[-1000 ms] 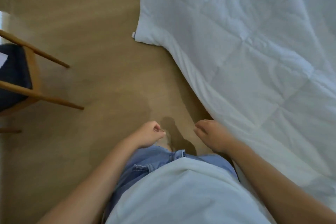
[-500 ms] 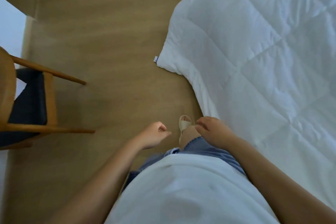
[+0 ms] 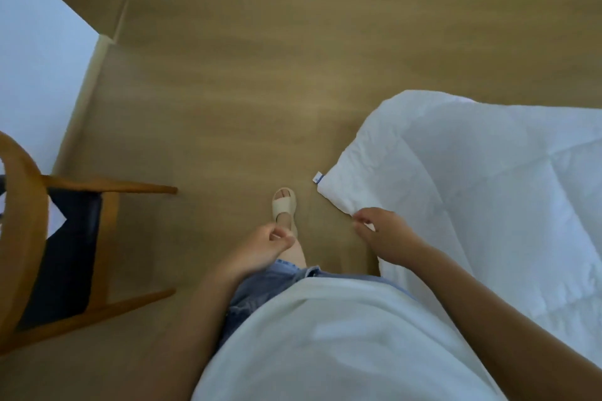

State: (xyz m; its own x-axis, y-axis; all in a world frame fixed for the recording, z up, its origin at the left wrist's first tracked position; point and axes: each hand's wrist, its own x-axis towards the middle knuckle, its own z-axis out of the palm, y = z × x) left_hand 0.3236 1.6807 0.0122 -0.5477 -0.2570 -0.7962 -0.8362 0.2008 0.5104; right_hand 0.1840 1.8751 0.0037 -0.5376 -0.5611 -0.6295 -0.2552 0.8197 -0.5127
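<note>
1. On the floor (image 3: pixel 260 91), at right, lies the white quilt (image 3: pixel 488 198), its corner near a sandalled foot (image 3: pixel 284 205).
2. Right hand (image 3: pixel 387 238) hangs loosely curled above the quilt's edge, gripping nothing.
3. Left hand (image 3: pixel 260 247) is loosely curled, empty.

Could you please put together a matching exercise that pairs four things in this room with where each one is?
Things:
1. quilt
2. chair
3. slipper
4. label

Places:
A. at the left edge, beside the wall
B. on the quilt's corner, towards the slipper
C. on the person's foot
D. spread over the floor on the right

Pairs: 1-D, 2-A, 3-C, 4-B.
</note>
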